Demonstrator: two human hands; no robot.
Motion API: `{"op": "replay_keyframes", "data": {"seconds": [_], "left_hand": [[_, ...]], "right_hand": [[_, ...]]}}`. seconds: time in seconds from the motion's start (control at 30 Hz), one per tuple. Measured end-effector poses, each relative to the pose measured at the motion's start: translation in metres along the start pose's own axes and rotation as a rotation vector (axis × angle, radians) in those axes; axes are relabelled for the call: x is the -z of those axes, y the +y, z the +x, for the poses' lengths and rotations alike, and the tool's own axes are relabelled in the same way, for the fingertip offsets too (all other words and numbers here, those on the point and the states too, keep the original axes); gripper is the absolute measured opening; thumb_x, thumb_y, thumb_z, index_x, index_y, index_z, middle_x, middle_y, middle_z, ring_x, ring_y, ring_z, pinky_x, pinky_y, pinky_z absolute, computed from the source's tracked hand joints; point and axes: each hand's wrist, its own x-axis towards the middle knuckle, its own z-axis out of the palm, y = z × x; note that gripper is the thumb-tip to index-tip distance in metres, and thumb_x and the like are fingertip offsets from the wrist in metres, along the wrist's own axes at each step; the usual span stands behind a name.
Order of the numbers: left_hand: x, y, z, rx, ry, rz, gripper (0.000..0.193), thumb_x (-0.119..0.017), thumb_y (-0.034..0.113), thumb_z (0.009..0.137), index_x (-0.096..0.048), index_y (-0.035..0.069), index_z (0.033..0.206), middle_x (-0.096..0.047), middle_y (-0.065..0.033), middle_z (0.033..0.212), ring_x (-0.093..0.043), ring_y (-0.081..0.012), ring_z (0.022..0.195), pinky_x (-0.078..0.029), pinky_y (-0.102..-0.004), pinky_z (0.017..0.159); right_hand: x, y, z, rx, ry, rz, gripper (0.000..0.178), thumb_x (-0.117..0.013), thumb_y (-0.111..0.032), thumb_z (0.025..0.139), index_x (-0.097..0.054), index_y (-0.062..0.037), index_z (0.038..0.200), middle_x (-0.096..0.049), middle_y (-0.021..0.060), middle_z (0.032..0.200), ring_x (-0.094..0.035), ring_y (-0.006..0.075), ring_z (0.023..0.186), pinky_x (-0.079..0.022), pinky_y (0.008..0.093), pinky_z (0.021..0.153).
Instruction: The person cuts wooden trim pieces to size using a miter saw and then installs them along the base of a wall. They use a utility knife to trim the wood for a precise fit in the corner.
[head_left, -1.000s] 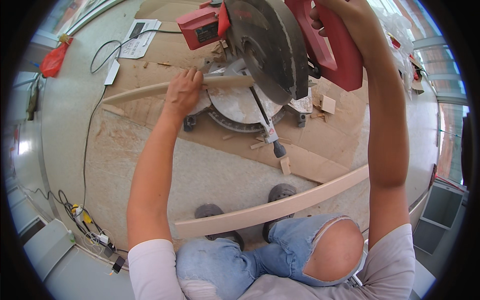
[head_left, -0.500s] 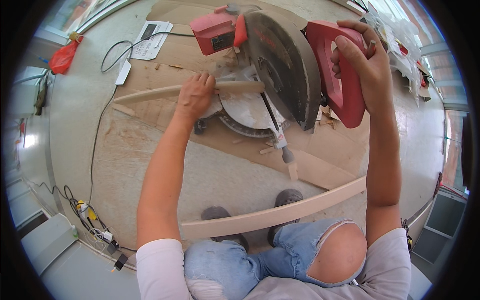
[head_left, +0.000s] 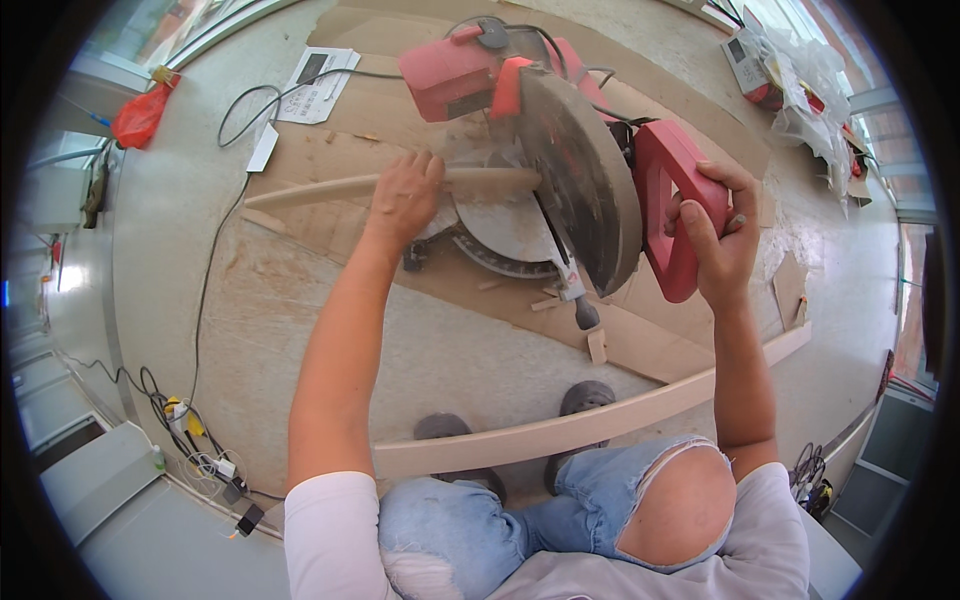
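containers: one red plastic bag (head_left: 143,118), knotted at the neck, on the floor at far left; contents not discernible. one clear plastic bag (head_left: 808,105), crumpled, at far right; red and dark items show in or behind it, which of the two cannot be told.

wooden strip (head_left: 310,190), one, pale and narrow: lies crosswise on the round table (head_left: 500,222) of the miter saw, its left part reaching out over the cardboard (head_left: 645,345), its right end beside the dark blade guard (head_left: 575,175); contact with the blade cannot be told.

left hand (head_left: 408,195): clasped over the strip from above, left of the guard; wood emerges on both sides of the fingers, the shorter visible length toward the guard.

right hand (head_left: 728,240): curled about the outer bar of the red handle (head_left: 668,255), thumb on the near side; well apart from the strip, with the guard between.

also listed: one long pale board (head_left: 560,435), before the knees, crossing the view of two dark shoes; one small wood offcut (head_left: 597,346), near the saw's front knob (head_left: 586,313); one printed white sheet (head_left: 317,85), beside a black cord (head_left: 205,270).
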Motion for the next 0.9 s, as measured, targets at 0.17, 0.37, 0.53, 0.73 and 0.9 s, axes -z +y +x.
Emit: {"op": "replay_keyframes", "data": {"seconds": [0.17,0.37,0.53,0.73,0.9], "left_hand": [[0.011,0.007,0.004,-0.014,0.007,-0.022,0.023,-0.067,0.025,0.087,-0.056,0.005,0.094,-0.06,-0.0129,0.093,-0.06,-0.034,0.092,-0.048,-0.0456,0.08],[0.003,-0.001,-0.004,0.0,-0.003,-0.025,0.021,-0.067,0.022,0.086,-0.057,0.006,0.096,-0.062,-0.0121,0.096,-0.06,-0.0329,0.096,-0.048,-0.0451,0.081],[0.021,-0.013,-0.012,-0.035,0.0,-0.016,0.018,-0.068,0.017,0.086,-0.057,0.007,0.095,-0.063,-0.0105,0.098,-0.061,-0.031,0.099,-0.048,-0.044,0.081],[0.06,-0.054,-0.053,0.068,-0.051,0.082,0.015,-0.069,0.014,0.084,-0.057,0.007,0.091,-0.063,-0.0106,0.096,-0.062,-0.0325,0.092,-0.048,-0.0441,0.083],[0.107,-0.017,-0.095,0.032,-0.282,0.111,0.019,-0.072,0.016,0.085,-0.056,0.006,0.09,-0.061,-0.0117,0.094,-0.06,-0.0339,0.093,-0.044,-0.0463,0.08]], "right_hand": [[0.008,0.018,-0.022,0.035,0.03,-0.01,0.039,-0.071,-0.004,0.092,-0.053,-0.0033,0.126,-0.056,0.007,0.123,-0.067,0.0138,0.091,-0.058,0.0273,0.076],[-0.003,0.012,-0.011,-0.006,0.029,-0.027,0.039,-0.071,-0.007,0.092,-0.054,-0.0034,0.127,-0.061,0.0069,0.116,-0.066,0.0124,0.086,-0.056,0.0255,0.074],[-0.02,-0.064,0.095,0.014,-0.145,-0.178,0.039,-0.07,-0.028,0.096,-0.059,-0.0055,0.126,-0.071,0.0056,0.092,-0.067,0.0099,0.074,-0.054,0.0241,0.068],[-0.054,-0.113,0.218,0.252,-0.281,-0.535,0.034,-0.052,-0.027,0.097,-0.069,0.0014,0.107,-0.073,0.0156,0.099,-0.069,0.0269,0.093,-0.053,0.0383,0.089],[-0.039,-0.102,0.267,0.392,-0.444,-0.697,0.032,-0.051,-0.03,0.1,-0.074,-0.0088,0.107,-0.075,0.0128,0.101,-0.066,0.0251,0.088,-0.052,0.0402,0.086]]}}
